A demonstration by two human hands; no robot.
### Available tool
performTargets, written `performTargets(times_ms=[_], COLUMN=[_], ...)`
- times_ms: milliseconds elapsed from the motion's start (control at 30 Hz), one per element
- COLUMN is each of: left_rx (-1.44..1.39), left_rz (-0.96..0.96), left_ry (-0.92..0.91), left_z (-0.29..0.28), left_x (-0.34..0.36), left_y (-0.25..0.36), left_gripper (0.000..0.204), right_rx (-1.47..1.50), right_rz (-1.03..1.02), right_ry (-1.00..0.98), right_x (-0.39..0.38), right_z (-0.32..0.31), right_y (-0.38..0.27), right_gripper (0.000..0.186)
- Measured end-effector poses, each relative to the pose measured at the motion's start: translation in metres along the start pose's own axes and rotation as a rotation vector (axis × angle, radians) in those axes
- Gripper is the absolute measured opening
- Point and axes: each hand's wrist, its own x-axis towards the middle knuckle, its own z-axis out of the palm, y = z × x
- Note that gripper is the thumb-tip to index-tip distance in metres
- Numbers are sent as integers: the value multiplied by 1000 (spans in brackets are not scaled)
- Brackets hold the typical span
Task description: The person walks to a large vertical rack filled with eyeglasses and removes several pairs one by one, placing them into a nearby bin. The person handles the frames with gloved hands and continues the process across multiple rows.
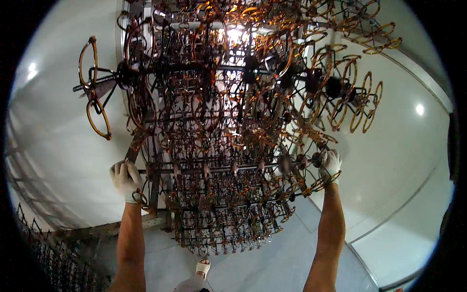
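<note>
A large dark metal rack [214,160], hung all over with amber rings [97,119] (eyeglass-frame shapes, seemingly), fills the centre of the frame. Its left bar is gripped by the gloved left hand [125,179] at lower left; its right edge is clasped by the gloved right hand [331,163].

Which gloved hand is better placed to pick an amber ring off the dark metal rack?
Probably the right hand: it rests among the amber rings at the dark metal rack's edge. The left hand grips a frame bar.
</note>
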Motion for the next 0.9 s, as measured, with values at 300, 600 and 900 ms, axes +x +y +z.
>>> performTargets(times_ms=[300,600,900], left_rx=[-27,-44,-1], left_rz=[-64,-129,-84], left_ry=[-18,-29,126], left_z=[8,36,48], left_x=[-7,-20,-47], left_y=[5,34,148], left_gripper=[12,9,8], right_rx=[-133,4,46], right_rz=[-135,-411,-256], right_ry=[-112,-56,-79], right_x=[9,66,55], right_z=[50,156,157], right_y=[117,218,313], right_gripper=[45,28,23])
